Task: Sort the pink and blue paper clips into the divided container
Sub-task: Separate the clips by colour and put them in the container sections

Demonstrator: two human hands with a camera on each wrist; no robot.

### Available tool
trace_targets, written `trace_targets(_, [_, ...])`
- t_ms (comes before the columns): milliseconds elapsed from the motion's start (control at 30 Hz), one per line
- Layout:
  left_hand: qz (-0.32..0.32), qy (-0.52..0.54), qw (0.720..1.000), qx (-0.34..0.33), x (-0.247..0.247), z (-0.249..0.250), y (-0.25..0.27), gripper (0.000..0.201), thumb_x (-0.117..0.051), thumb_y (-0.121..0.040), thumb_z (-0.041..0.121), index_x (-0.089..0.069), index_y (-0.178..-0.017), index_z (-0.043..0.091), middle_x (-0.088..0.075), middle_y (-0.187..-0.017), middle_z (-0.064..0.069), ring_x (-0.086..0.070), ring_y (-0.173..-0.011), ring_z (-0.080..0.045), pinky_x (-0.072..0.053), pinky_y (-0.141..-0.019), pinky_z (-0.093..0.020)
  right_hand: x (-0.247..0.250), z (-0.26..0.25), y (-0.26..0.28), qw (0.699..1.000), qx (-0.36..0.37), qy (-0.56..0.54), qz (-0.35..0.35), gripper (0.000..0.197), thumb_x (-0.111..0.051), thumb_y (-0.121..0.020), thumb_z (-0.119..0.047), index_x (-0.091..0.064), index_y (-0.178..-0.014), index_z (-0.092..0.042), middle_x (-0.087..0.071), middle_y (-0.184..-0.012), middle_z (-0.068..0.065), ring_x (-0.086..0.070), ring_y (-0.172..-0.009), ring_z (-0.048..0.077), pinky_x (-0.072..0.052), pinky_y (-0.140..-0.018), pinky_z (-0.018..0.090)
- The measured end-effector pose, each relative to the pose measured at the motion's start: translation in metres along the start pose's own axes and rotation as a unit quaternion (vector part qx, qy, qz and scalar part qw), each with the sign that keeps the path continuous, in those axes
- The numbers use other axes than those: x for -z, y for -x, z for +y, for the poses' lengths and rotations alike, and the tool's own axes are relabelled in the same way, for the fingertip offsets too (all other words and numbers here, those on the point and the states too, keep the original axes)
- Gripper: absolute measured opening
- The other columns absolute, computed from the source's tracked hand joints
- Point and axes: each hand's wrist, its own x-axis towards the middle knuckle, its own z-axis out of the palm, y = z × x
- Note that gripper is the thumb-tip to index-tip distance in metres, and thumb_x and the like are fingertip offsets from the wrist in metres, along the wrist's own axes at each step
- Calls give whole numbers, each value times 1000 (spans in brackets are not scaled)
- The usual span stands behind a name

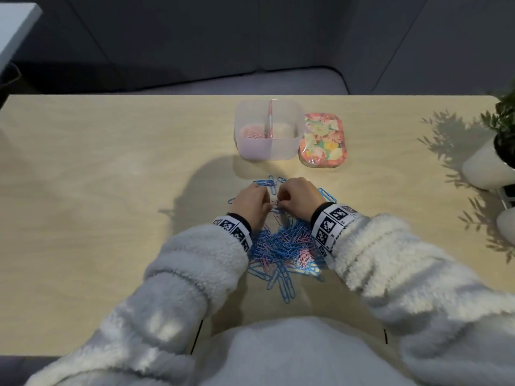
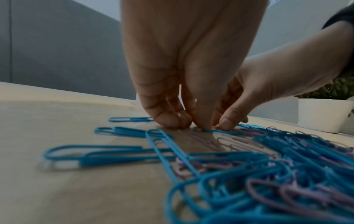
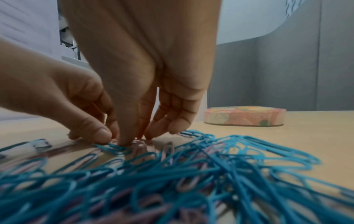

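Note:
A tangled pile of blue and pink paper clips [image 1: 281, 246] lies on the table in front of me. Beyond it stands the clear divided container [image 1: 289, 147], with pink clips [image 1: 250, 132] in its left compartment. Both hands are at the pile's far end, fingertips pointing down and almost touching each other. My left hand [image 1: 259, 199] pinches thumb and fingers together onto the clips [image 2: 220, 131]. My right hand [image 1: 288, 196] does the same, its thumb [image 3: 124, 140] on a blue clip [image 3: 113, 147] beside a pink clip [image 3: 139, 146]. Which colour each hand grips is hidden.
A floral lid [image 1: 323, 140] lies to the right of the container. A white plant pot [image 1: 485, 165] stands at the table's right edge, with a second white object [image 1: 507, 224] nearer me. Loose blue clips [image 1: 267, 183] lie just beyond the hands.

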Motion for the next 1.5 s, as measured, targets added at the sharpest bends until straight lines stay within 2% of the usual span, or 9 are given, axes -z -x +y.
trace_targets(267, [-4,-12,1000,-5,6,-14,-2,16,-55,-88,12,-55,-101,3,-58,-107,-16,-55,-98,-32,-42,-85,-37,-14,-5,-1,998,20,65,10,14,-48,-87,0,-55,-99,1,-61,-105,21,-57,-100,36,-43,-80,38])
trace_targets(533, [-11,18,1000,-3,11,-13,-1,9,-50,-87,8,-57,-91,5,-58,-106,-17,-54,-99,-32,-42,-86,-36,-14,-8,-1,999,-19,42,6,9,-57,-83,-4,-62,-90,-1,-63,-104,18,-56,-103,35,-50,-83,39])
trace_targets(700, [-41,119,992,5,21,-21,7,19,-44,-92,8,-53,-108,6,-56,-92,-10,-53,-90,-27,-41,-78,-33,-16,-6,6,999,-27,20,18,11,-55,-82,0,-54,-93,0,-61,-103,20,-58,-97,35,-44,-74,36])
trace_targets(933, [-109,107,986,-61,24,-29,16,11,-56,-86,10,-59,-97,10,-53,-95,-3,-53,-75,-13,-45,-72,-23,-9,4,8,998,-26,-60,26,15,-53,-83,-4,-64,-93,-1,-65,-92,11,-58,-87,26,-43,-73,31])
trace_targets(1067, [-116,-23,983,-140,21,-31,13,18,-58,-86,11,-63,-103,9,-52,-100,-7,-52,-86,-18,-42,-80,-27,5,14,12,931,-104,-348,31,17,-47,-90,-3,-62,-86,4,-52,-61,9,-51,-40,7,-38,-42,20])
trace_targets(1167, [-112,-89,974,-173,16,-31,12,16,-56,-86,10,-65,-99,9,-56,-107,-11,-54,-96,-26,-41,-82,-29,4,14,15,867,-182,-463,4,20,-39,-90,-4,-51,-74,-5,-41,-49,8,-36,-28,10,-25,-41,22])
trace_targets(1233, [-97,-109,974,-175,15,-32,12,14,-58,-86,14,-64,-97,9,-55,-108,-11,-52,-99,-27,-42,-86,-33,-2,14,15,890,-181,-418,-9,20,-44,-90,-13,-48,-72,-7,-44,-51,9,-35,-37,16,-24,-43,23])
trace_targets(1333, [-93,-102,976,-170,16,-33,13,12,-58,-85,11,-61,-95,6,-60,-105,-12,-53,-98,-28,-40,-84,-33,-14,11,16,983,-99,-157,-9,26,-64,-82,-32,-58,-66,-13,-60,-67,7,-57,-63,26,-43,-58,30])
trace_targets(1500, [-82,-14,988,-133,18,-36,17,20,-52,-90,11,-58,-108,5,-64,-105,-13,-58,-95,-27,-41,-79,-29,-28,-5,21,997,-71,6,6,14,-71,-74,-27,-66,-76,-13,-71,-87,6,-64,-86,27,-41,-69,28])
